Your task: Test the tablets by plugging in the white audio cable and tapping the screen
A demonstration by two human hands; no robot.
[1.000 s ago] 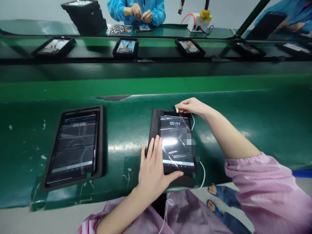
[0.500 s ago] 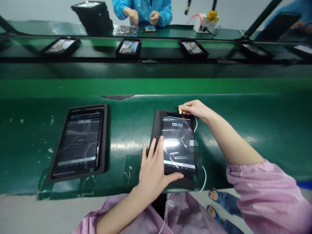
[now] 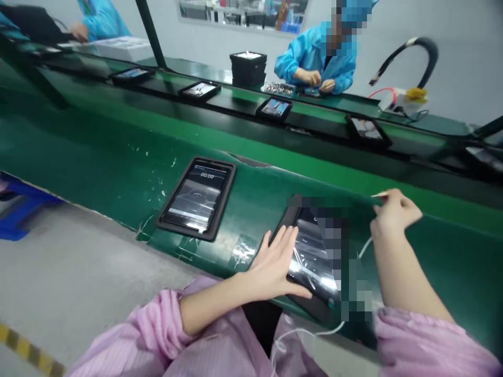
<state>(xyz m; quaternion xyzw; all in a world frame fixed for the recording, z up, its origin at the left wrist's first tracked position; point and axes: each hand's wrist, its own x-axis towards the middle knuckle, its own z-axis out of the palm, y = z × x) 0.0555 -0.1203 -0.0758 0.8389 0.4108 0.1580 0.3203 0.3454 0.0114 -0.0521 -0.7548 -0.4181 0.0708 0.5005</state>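
Note:
A tablet (image 3: pixel 314 246) with a glossy dark screen lies in a dark foam tray (image 3: pixel 288 217) at the bench's front edge; blocky blurring hides its right side. My left hand (image 3: pixel 275 262) rests on its lower left with fingers spread, thumb along the bottom. Beyond the tablet's upper right, my right hand (image 3: pixel 395 212) is closed in a pinch on a small pale cable plug (image 3: pixel 379 196), apart from the tablet. A white cable (image 3: pixel 365 246) runs below that hand; more of it loops over my lap. Left of these lies a second tablet (image 3: pixel 196 199) showing 00:00, in its own dark tray (image 3: pixel 223 209).
Behind the green bench (image 3: pixel 98 141), a line carries several black trays with devices (image 3: pixel 275 107). Across it a co-worker in blue (image 3: pixel 314 63) handles small parts beside stacked black trays (image 3: pixel 248 68). A white box with a black hose (image 3: pixel 408 102) stands at right.
My right hand has drawn the plug away from the tablet's top edge, up and to the right. My left hand stays on the tablet. The view has turned left and tilted.

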